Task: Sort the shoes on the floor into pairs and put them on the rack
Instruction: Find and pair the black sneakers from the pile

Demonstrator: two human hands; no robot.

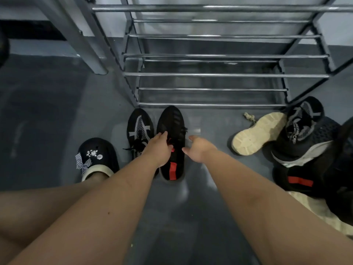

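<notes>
Item: black sneaker with red tab (172, 148), on the grey floor (57, 115) just before the rack's (210, 74) front edge, toes toward it. My left hand (158, 148) rested on its laces, fingers straight; my right hand (198, 149) hovered beside, loosely apart. I judged it light and soft-knit; best gripped at the collar. Dim room.

A dark grey glossy floor (57, 115) fills the lower scene, catching soft glare near 6 o'clock. At 12 o'clock a pale wall (210, 27) rises. Toward 10 o'clock a grey slanted post (84, 44) meets the floor.
</notes>
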